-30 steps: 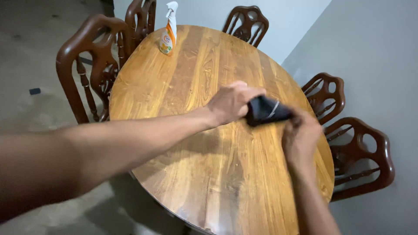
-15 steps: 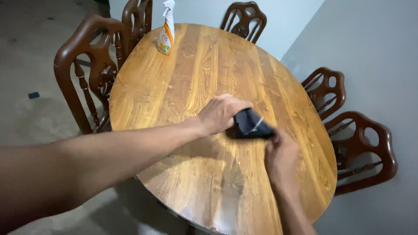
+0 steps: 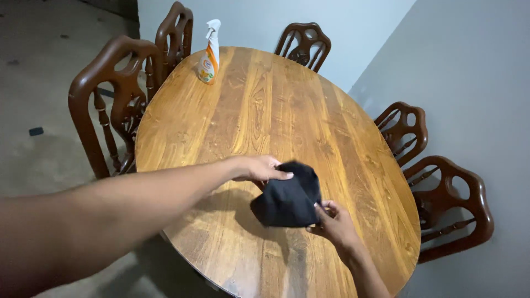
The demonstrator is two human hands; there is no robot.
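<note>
Pulled nearer since a second ago: crumpled black cloth (image 3: 288,197), now lifted off oval wooden tabletop (image 3: 265,110), left grip (image 3: 259,168) and right grip (image 3: 331,221) both pinching it.

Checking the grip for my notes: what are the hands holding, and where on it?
A black cloth: left hand grips its upper edge, right hand its lower right corner.

A home dining corner: oval wooden tabletop (image 3: 265,110) of glossy planks, ringed by carved dark-wood chairs (image 3: 113,99) (five in view). Plain pale walls (image 3: 469,83) close on the far and right sides, bare grey floor (image 3: 38,83) to the left. Spray bottle (image 3: 208,51) standing at the far end, well beyond the left hand (image 3: 259,168).
</note>
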